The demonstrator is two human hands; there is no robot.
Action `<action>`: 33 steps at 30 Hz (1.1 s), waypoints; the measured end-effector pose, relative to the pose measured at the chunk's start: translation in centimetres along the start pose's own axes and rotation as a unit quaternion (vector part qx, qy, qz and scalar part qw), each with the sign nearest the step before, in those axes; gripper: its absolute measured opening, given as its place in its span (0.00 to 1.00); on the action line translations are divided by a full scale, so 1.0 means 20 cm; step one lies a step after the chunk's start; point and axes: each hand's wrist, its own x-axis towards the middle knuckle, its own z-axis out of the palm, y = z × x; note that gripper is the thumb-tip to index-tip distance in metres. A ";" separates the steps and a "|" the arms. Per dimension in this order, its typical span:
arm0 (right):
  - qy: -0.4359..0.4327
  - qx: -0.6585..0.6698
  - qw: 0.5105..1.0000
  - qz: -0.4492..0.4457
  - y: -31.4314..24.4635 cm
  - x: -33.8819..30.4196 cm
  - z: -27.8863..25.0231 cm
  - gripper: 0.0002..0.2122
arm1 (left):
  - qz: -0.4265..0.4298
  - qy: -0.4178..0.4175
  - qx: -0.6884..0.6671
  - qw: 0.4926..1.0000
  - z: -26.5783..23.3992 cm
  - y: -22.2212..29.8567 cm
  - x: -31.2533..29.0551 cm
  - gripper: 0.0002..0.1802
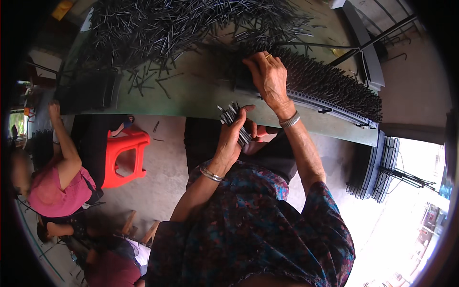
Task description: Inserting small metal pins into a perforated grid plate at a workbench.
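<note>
My left hand (231, 138) is closed around a bundle of thin dark rods (230, 114) with pale tips, just off the near edge of the table. Above the table, my right hand (271, 79) has its fingers bent together at the left part of a long rack (330, 103) with a perforated edge. Many thin dark rods (330, 81) stand upright and close together in that rack. Whatever the right fingertips pinch, if anything, is lost against the dark rods behind them.
A large loose heap of dark rods (158, 33) covers the far left of the green table (191, 103). Dark flat panels (91, 93) lie at its left end. A red plastic stool (111, 155) and a co-worker in pink (62, 189) are at left. Black wire racks (373, 167) stand at right.
</note>
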 end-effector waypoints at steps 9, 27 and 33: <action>0.022 0.016 1.000 0.000 0.00 0.02 0.00 0.07 | -0.039 0.002 -0.059 0.997 -0.02 -0.04 0.03 0.19; -0.316 0.253 0.904 0.138 -0.15 -0.14 -0.28 0.12 | 0.002 -0.049 0.008 0.999 -0.03 0.05 -0.02 0.20; -0.346 0.415 0.782 0.311 -0.17 -0.15 -0.29 0.06 | -0.075 -0.099 0.043 0.991 -0.06 0.11 -0.04 0.21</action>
